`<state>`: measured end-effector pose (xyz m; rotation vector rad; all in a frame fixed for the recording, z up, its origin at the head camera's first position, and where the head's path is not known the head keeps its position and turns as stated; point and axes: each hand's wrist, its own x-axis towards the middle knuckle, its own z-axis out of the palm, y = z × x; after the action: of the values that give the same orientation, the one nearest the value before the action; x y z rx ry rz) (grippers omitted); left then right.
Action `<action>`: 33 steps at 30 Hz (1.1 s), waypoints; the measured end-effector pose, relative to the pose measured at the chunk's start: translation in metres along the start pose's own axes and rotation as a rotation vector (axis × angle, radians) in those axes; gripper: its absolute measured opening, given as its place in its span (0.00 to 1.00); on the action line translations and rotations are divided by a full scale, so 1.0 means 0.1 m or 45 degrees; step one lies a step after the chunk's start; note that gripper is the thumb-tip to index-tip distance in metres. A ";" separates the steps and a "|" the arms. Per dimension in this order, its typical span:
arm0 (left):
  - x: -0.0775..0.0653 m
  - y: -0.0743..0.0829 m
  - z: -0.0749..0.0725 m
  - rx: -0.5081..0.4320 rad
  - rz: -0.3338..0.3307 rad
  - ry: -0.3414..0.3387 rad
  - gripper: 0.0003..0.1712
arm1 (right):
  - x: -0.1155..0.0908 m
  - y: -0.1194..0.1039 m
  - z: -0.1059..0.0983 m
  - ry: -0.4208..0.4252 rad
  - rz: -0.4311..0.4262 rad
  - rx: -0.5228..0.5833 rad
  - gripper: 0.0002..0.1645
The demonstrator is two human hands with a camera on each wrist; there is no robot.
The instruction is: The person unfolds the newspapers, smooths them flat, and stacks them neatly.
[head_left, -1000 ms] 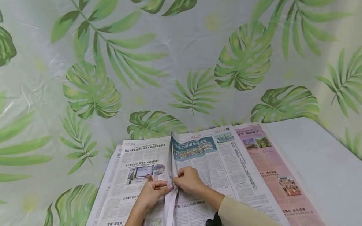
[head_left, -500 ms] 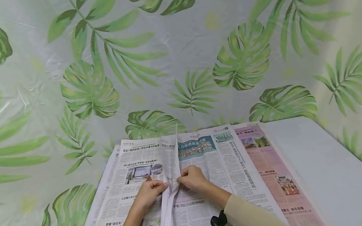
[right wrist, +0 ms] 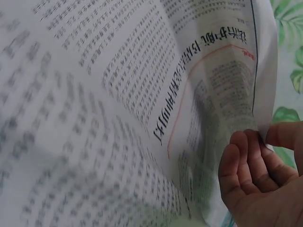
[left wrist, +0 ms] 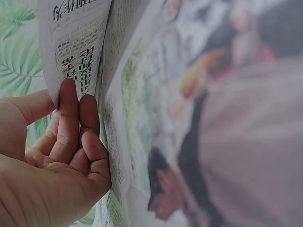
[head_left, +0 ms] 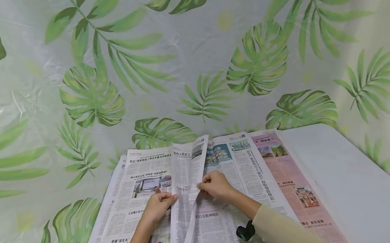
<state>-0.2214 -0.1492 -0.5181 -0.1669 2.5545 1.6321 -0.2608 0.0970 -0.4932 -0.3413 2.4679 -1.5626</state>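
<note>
A large newspaper [head_left: 238, 196] lies spread on the table, and a narrow flap of one page [head_left: 186, 170] stands raised near its middle. My left hand [head_left: 159, 208] pinches the flap's left side; in the left wrist view, thumb and index finger [left wrist: 68, 113] hold the paper while the other fingers curl beneath. On the flap's right edge, my right hand [head_left: 217, 186] pinches the sheet between thumb and fingers [right wrist: 253, 156], as the right wrist view shows. The page curves and buckles below that grip. Part of the teal picture [head_left: 218, 154] behind the flap is hidden.
A pink-tinted newspaper page [head_left: 303, 189] lies under the right side of the stack. The white table [head_left: 350, 176] extends to the right. Behind it hangs a leaf-patterned sheet [head_left: 181, 59]. Dark devices [head_left: 245, 231] are worn at the wrists.
The flap between my hands has widened, its right edge swinging rightward across the teal picture. My right hand has moved right and slightly up with it; my left hand has shifted slightly left.
</note>
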 end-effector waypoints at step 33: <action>0.01 0.02 -0.11 0.049 -0.075 0.118 0.15 | -0.32 0.18 -1.07 0.143 0.013 -0.132 0.13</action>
<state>-0.2228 -0.1580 -0.5121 -0.3184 2.6194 1.5889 -0.2624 0.2057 -0.4632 -0.2633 2.6379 -1.4923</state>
